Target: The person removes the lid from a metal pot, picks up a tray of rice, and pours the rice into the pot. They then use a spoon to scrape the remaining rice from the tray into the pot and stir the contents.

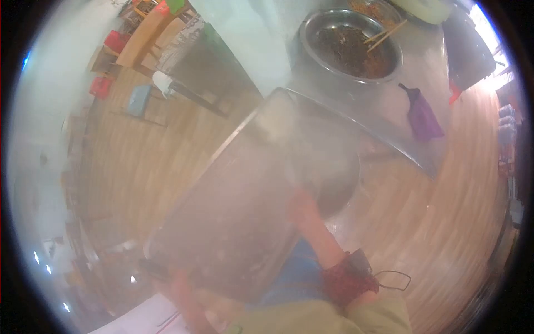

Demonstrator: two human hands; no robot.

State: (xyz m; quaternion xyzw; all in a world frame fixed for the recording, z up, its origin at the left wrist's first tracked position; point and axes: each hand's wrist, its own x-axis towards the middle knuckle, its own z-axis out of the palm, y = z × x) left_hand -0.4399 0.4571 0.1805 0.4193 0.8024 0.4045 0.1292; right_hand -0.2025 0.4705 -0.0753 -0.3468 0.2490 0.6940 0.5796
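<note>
Thick steam blurs the middle of the head view. My right hand [303, 207] reaches forward over the near edge of a large round pot [340, 192], and steam hides its fingers. A pale whitish shape [276, 122] shows dimly past that hand. My left hand [181, 283] is low at the left, beside a dark object [154, 269] at the near corner of a long metal counter [217, 206]. Whether the left fingers grip that dark object, I cannot tell. A dark red cuff [349, 278] covers my right forearm.
A steel basin [305, 42] with dark filling and chopsticks [386, 35] stands on the far metal table [356, 103]. Near its right edge lies a purple cloth-like item [424, 118]. Beyond are wooden tables [143, 36], red stools [115, 42] and wood-look floor [150, 161].
</note>
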